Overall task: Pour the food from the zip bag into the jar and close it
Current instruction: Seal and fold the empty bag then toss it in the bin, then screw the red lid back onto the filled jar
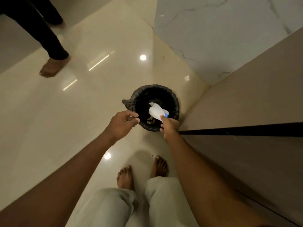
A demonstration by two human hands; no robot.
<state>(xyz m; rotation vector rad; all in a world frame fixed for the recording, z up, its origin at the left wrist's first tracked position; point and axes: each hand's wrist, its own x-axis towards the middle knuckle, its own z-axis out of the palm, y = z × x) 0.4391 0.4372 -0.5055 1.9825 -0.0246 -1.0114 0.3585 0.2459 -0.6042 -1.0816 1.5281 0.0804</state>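
Right hand (169, 126): pinches the zip bag (157, 112) over the bin (175, 104).
Left hand (122, 123): fingers loosely curled, holding nothing, beside the bin.

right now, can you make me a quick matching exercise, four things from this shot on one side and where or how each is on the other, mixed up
Things:
1. zip bag
2. left hand
3. bin
4. second person's foot

Places or states:
A. lined with a black bag, standing on the floor by the cabinet
B. pinched in the right hand above the bin's opening
C. far left on the floor, below a dark trouser leg
D. holding nothing, fingers loosely curled beside the bin's rim

Pairs: 1-B, 2-D, 3-A, 4-C
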